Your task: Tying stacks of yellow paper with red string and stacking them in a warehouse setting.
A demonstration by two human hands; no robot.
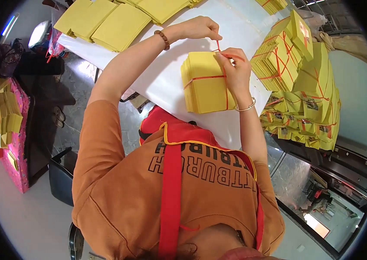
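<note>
A thick stack of flat yellow paper pieces (205,94) rests on the white-covered table in front of me, and I cannot tell if they are bags or envelopes. Red string (209,78) runs round the stack both ways and crosses near its right side. Beyond the far edge of the stack, my left hand (201,28) pinches one end of the string and holds it up taut. My right hand (236,71) lies over the stack's far right corner, its thumb and fingers closed on the string close to the crossing. Part of the string is hidden by those fingers.
Loose yellow stacks (118,27) cover the table's far left. To the right stand tied yellow bundles (279,56) and a tall heap of more bundles (305,108). At far left, a pink cloth-covered surface (21,143) bears further yellow stacks. A dark chair (62,177) stands left behind me.
</note>
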